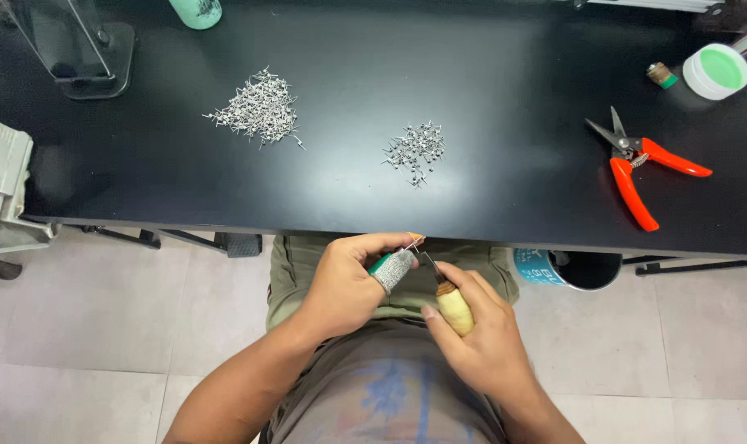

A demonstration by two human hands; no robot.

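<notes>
Black and glossy, the tabletop (pixel 488 197) fills the upper half of my view, pale floor tiles below its near edge. At the centre, just under that edge, I see the left hand (pixel 344 284) curled inward, thumb and forefinger pinched on a tiny metal piece (pixel 412 244); a grey knitted finger guard (pixel 392 269) with a green band covers one finger. Toward 5 o'clock of it, the right hand (pixel 480 333) is closed around a small tool's rounded wooden handle (pixel 455 307), its thin metal tip meeting the pinched piece. On the table, a large heap of silvery pins (pixel 260 109) lies at 11 o'clock, a smaller heap (pixel 415 150) at 12, orange-handled snips (pixel 640 168) at 2.
</notes>
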